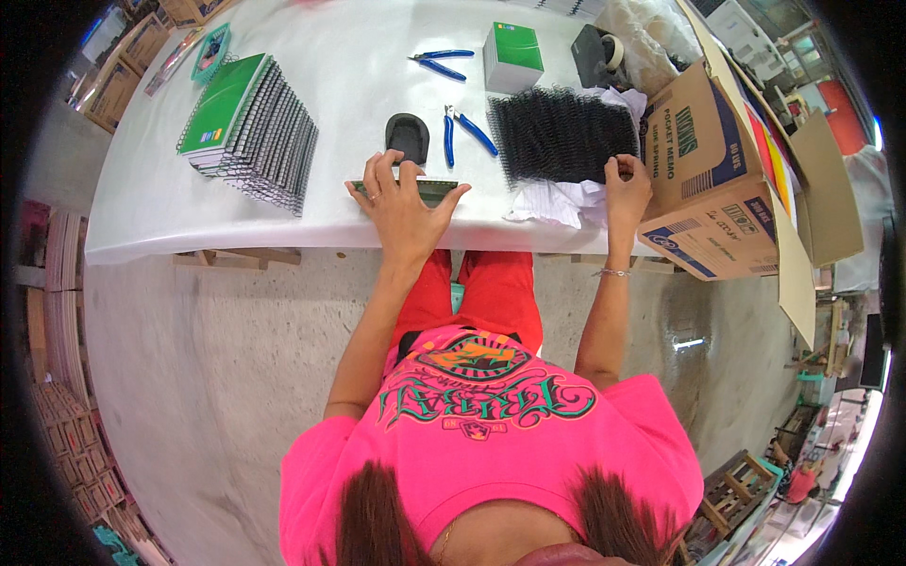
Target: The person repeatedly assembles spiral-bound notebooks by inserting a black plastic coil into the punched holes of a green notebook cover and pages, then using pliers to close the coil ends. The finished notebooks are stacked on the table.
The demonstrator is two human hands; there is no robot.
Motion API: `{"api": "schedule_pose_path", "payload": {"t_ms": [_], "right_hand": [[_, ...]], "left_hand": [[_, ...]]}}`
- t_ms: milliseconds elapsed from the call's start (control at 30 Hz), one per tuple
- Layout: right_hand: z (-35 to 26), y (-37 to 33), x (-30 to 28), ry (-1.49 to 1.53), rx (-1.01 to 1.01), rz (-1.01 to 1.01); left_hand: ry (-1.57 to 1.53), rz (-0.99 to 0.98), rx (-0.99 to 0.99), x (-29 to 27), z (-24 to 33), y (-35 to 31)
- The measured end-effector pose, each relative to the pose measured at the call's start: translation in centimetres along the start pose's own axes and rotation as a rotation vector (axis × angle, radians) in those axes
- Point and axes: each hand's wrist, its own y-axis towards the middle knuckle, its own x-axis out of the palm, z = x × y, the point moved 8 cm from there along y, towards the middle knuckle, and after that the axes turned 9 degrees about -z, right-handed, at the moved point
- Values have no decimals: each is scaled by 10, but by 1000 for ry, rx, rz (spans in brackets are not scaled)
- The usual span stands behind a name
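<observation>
My left hand [406, 203] spans a small green-covered memo pad [436, 191] with a row of holes along its edge, thumb at one end and fingers at the other. Just beyond the pad sits a black curved block [408, 138]. To the right, my right hand [628, 189] pinches at the near right corner of a pile of black spiral coils [562, 137]. Its fingertips meet at a coil's end, partly hidden. White crumpled paper [564, 204] lies beneath the pile. Blue-handled cutting pliers [464, 137] rest between the block and the coils.
At left stands a stack of spiral-bound green memo pads [250, 132]. Farther back lie a second pair of pliers [442, 64], a stack of unbound green pads [513, 58] and a teal basket [211, 54]. An open cardboard box [708, 179] borders the right side.
</observation>
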Motion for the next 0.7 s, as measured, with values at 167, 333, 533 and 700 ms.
{"api": "schedule_pose_path", "payload": {"t_ms": [167,333,533,700], "right_hand": [[1,0,-12,100,55,134],[13,2,-12,271,15,189],[-4,1,-12,725,-3,138],[-29,-2,13,1195,8,-196]], "left_hand": [[2,-4,2,2,-2,-2],[10,4,-6,2,-1,-1],[-6,-12,-17,2,-1,0],[12,2,8,3,-1,0]]}}
